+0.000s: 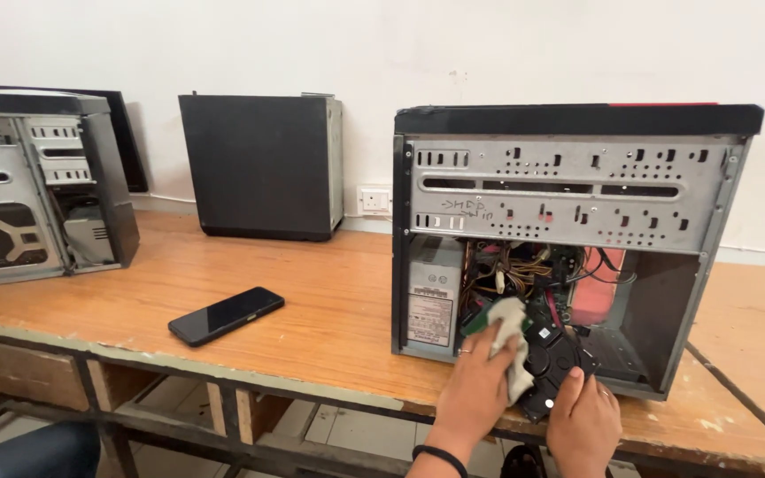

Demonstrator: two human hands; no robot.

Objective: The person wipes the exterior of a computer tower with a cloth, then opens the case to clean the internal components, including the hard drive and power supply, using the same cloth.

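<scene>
Two hands at open computer case (568,239) on wooden desk (312,310): left hand (480,385) gripping whitish cloth (513,341) against black hard drive (555,367), right hand (584,418) steadying drive's lower edge, fingers closed on it; phone (226,315) lying well left

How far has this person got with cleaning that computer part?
Done: the computer case stands open, its side panel off. In hand: the left hand presses a pale cloth on a black drive, steadied by the right hand. Left: the drive is not mounted in the case.
</scene>
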